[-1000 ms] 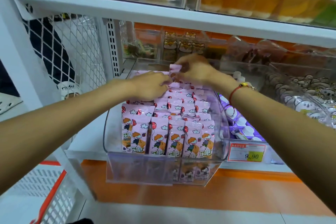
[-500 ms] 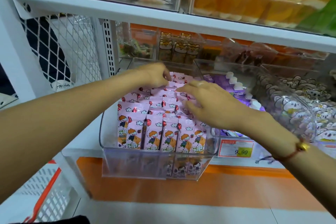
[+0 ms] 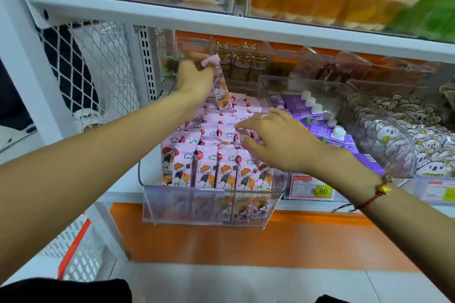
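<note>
Left hand (image 3: pixel 194 76): fingers and thumb pinch the top edge of one pink packet (image 3: pixel 220 90), which hangs upright above the rear of the clear bin (image 3: pixel 211 213), its lower end just over the back rows. Right hand (image 3: pixel 273 140): fingers straight and slightly spread, lying on the tops of the stocked packets (image 3: pixel 216 170) at the bin's right side; it grips nothing. The stocked packets stand upright in tight rows (front row facing outward, cartoon print visible). A red bracelet (image 3: pixel 378 192) sits on the right wrist. Purple cartons (image 3: pixel 327 128) occupy the neighbouring bin to the right. A price tag (image 3: pixel 311 188) reading 9.90 is fixed below them.
</note>
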Motion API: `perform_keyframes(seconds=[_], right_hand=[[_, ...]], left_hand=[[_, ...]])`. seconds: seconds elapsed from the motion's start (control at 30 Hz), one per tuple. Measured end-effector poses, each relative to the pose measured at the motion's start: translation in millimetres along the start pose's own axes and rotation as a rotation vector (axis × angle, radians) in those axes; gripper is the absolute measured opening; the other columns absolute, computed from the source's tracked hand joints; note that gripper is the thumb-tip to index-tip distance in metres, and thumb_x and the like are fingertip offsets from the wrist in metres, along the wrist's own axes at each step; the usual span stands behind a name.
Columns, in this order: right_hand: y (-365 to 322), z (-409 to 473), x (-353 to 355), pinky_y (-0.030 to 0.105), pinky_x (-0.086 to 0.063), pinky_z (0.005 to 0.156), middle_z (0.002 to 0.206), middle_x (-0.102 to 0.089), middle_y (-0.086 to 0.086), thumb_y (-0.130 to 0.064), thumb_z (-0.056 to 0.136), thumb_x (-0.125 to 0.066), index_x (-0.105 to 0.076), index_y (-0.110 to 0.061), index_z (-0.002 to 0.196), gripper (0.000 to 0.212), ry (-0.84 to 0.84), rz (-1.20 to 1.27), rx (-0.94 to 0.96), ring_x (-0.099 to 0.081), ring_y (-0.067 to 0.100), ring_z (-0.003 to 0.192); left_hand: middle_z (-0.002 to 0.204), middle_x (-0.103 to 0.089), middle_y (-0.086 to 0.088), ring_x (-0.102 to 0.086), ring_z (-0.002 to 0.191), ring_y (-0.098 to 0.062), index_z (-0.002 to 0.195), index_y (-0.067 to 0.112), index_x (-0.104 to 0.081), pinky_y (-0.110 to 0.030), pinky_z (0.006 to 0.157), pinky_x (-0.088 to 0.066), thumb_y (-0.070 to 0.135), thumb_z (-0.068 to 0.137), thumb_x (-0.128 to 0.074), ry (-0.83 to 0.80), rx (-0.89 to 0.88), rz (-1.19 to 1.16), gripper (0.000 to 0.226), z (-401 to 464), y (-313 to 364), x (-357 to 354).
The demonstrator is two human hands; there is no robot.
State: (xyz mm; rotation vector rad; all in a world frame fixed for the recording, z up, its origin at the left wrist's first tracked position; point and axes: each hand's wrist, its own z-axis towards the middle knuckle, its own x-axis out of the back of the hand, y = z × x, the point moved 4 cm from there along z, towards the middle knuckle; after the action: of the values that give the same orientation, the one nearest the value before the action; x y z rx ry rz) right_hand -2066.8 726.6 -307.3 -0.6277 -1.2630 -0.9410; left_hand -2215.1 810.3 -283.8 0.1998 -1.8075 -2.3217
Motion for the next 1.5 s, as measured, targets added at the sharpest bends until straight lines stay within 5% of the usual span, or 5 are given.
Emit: perform_keyframes(seconds=[0.23,0.4,0.73,1.17,1.5], right_hand=[[-4,-28,34,0.033,-0.039,0.099,0.131,-0.056,0.001,-0.029,0.096,-0.050,-0.053,-0.021,0.130,0.036,0.335,0.351,-0.193,-0.048,0.019,0.123],[-32,-52,46,0.019,-0.030,0.100,0.142,-0.044,-0.010,-0.041,0.093,-0.050,-0.033,-0.025,0.144,0.056,0.331,0.685,-0.233,-0.038,0.004,0.129],[-20,-73,29,0.014,-0.050,0.059,0.072,-0.068,-0.010,-0.016,0.089,-0.062,-0.063,-0.018,0.098,0.009,0.263,1.494,-0.562,-0.064,0.003,0.066],[-22,-72,11,0.020,-0.057,0.065,0.093,-0.068,0.015,-0.019,0.079,-0.073,-0.053,-0.002,0.117,0.046,0.315,1.554,-0.677,-0.066,0.013,0.077],[-20,-67,23,0.015,-0.053,0.071,0.087,-0.073,-0.014,-0.001,0.094,-0.050,-0.049,-0.019,0.127,0.037,0.376,1.554,-0.402,-0.068,0.001,0.084]], left_hand=[[0.113,-0.063,-0.014,-0.062,0.104,-0.023,0.108,0.009,-0.055,-0.035,0.090,-0.055,0.020,0.098,-0.053,0.153,-0.028,-0.177,0.015,-61,16,33],[0.088,-0.067,0.006,-0.064,0.079,0.002,0.102,0.019,-0.062,-0.013,0.065,-0.051,0.032,0.094,-0.057,-0.018,-0.116,-0.230,0.016,-119,35,37],[0.110,-0.066,0.016,-0.064,0.093,0.001,0.107,0.033,-0.062,-0.026,0.082,-0.053,0.019,0.095,-0.057,-0.293,-0.112,-0.105,0.020,-152,4,23],[0.107,-0.059,0.018,-0.059,0.086,-0.001,0.109,0.040,-0.052,-0.022,0.066,-0.054,0.038,0.069,-0.082,-0.395,-0.218,0.194,0.050,-161,-7,15],[0.112,-0.061,0.027,-0.059,0.103,0.009,0.109,0.038,-0.048,-0.015,0.092,-0.045,0.025,0.091,-0.064,-0.431,-0.271,0.246,0.027,-161,-3,19]])
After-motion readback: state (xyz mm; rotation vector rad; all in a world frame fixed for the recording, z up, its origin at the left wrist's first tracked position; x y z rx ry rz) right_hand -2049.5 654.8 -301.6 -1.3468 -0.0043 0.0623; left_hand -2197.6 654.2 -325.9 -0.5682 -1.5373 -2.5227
